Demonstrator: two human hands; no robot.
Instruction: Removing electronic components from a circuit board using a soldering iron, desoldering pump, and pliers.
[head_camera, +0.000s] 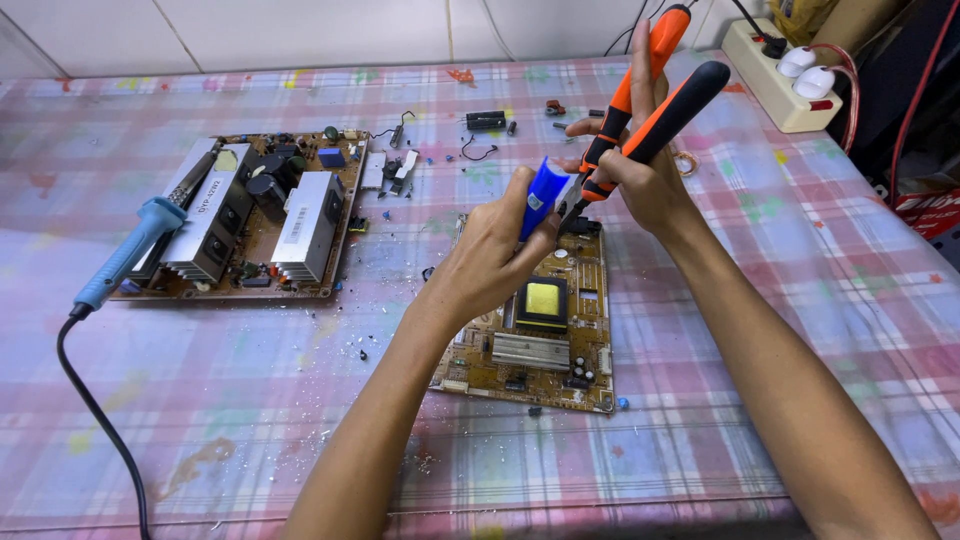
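In the head view, a blue cylindrical capacitor (545, 195) is pinched between the fingers of the left hand (495, 255), which is closed around its lower end and raised above the desk (700, 400). The capacitor's tip is met by the nose of a pair of orange-and-black pliers (640, 115), whose handles are gripped by the right hand (650, 185); the handles are spread in a V and pointed up and away. Whether the capacitor's leads are actually caught by the pliers cannot be told.

Directly beneath both hands a brown circuit board (540, 335) is laid flat, with a transformer and heat sink left mounted on it. The capacitor is judged to be already off a board, while much remains fitted. Small loose parts and debris are scattered nearby.

Both forearms are extended forward and converge over the board. To the left, a second, larger circuit board (255, 215) is seen, with a blue-handled soldering iron (140, 245) rested across it. A white power strip (785, 75) is placed at the far right corner.
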